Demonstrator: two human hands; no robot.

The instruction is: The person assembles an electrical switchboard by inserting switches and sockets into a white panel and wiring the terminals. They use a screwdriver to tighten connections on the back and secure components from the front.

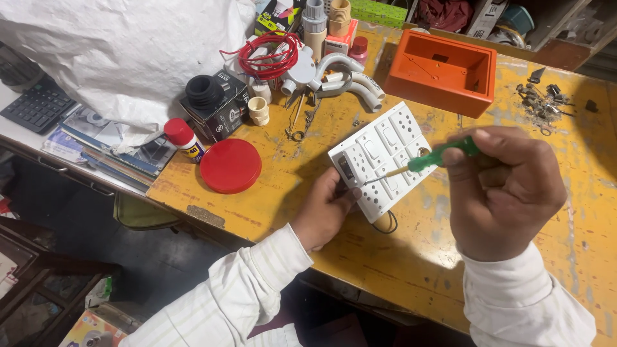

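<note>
Worn yellow desk (411, 257), paint scuffed. Lying on it: red round lid (230, 165), red-capped spray can (184, 138), orange plastic box (442, 71), white conduit bends (350, 80), coil of red wire (270, 54), scattered screws (540, 103), white bag (122, 54), calculator (38, 106).

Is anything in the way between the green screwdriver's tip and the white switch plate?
Nothing visible. The right hand holds the green-handled screwdriver, its metal tip on the white plastic switch plate near that plate's left edge, which the left hand grips.
</note>
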